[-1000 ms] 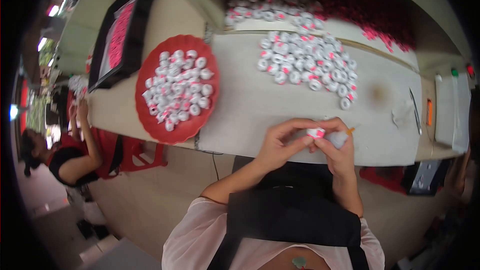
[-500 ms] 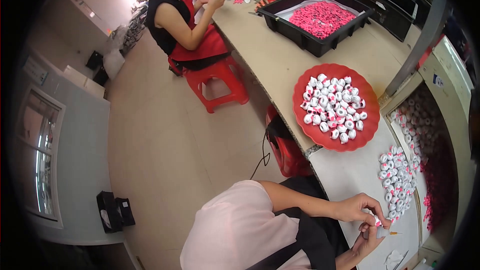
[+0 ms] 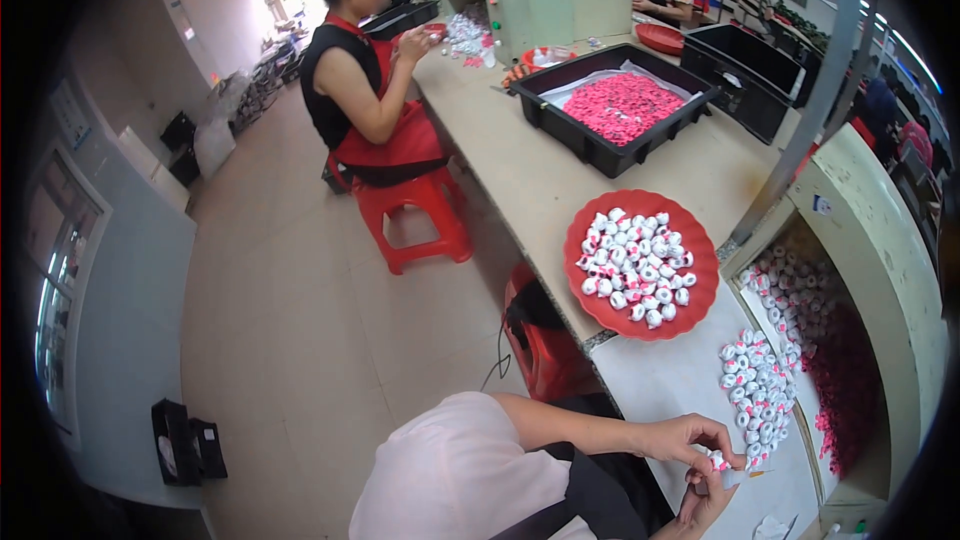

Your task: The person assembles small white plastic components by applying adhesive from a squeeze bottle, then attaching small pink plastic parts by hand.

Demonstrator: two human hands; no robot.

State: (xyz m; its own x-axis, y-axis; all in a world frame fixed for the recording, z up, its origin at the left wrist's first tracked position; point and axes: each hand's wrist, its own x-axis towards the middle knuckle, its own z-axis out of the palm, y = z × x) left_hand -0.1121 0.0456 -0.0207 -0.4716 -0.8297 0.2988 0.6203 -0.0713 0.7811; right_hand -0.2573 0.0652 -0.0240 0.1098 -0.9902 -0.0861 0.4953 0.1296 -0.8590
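My left hand (image 3: 692, 437) pinches a small round white piece (image 3: 717, 461) with pink patches between thumb and fingers. Just below it, my right hand (image 3: 706, 502) is closed around a small translucent bottle (image 3: 733, 478) with a thin orange needle tip (image 3: 757, 473) pointing right. The two hands are close together, and the fingers partly hide both things. Beyond them on the white work surface (image 3: 640, 375) lies a heap of similar white pieces (image 3: 757, 390). A red scalloped plate (image 3: 578, 275) farther off holds many more.
A black tray (image 3: 627, 160) of pink pieces stands farther along the table. On the right, an open-fronted pale green cabinet (image 3: 880, 230) contains white and pink pieces. A co-worker (image 3: 365, 70) sits on a red stool (image 3: 400, 230) at far left. A metal post (image 3: 800, 140) rises beside the table.
The view has tilted up, showing more of the room beyond. The co-worker's hands are raised nearer the head. My hands keep their hold on the white piece and the bottle.
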